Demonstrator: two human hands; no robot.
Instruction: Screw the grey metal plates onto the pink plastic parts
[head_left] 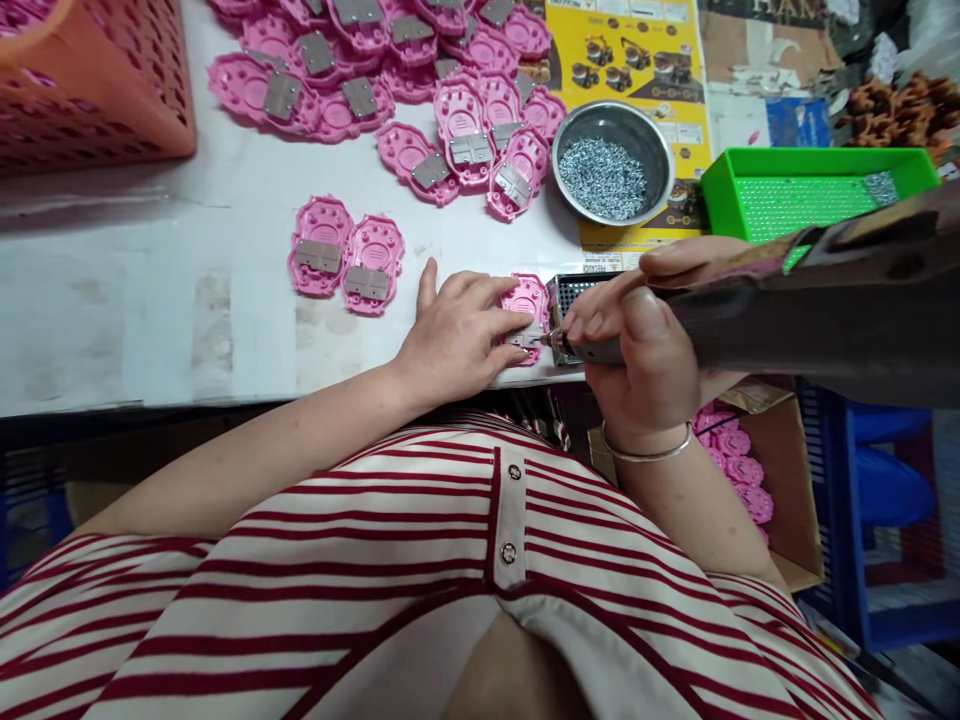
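Observation:
My left hand (459, 328) lies over a pink plastic casing (525, 295) near the table's front edge. Its fingers press on the casing and hold it against the table, while the thumb sticks out to the left. Wrapped in my right hand (645, 345) is a dark electric screwdriver (787, 310), lying almost level. Its bit (551, 340) reaches the casing's lower part, by a grey plate; whether it sits on a screw is too small to tell. Right behind the bit stands a small metal box with a perforated inside (574, 290), partly covered by my right hand.
Two pink casings with grey plates (345, 255) lie to the left, and a pile of them (390, 60) farther back. A steel bowl of screws (611, 165), a green tray (810, 200) and an orange basket (97, 80) stand around. Below right, a cardboard box (787, 480) holds pink parts.

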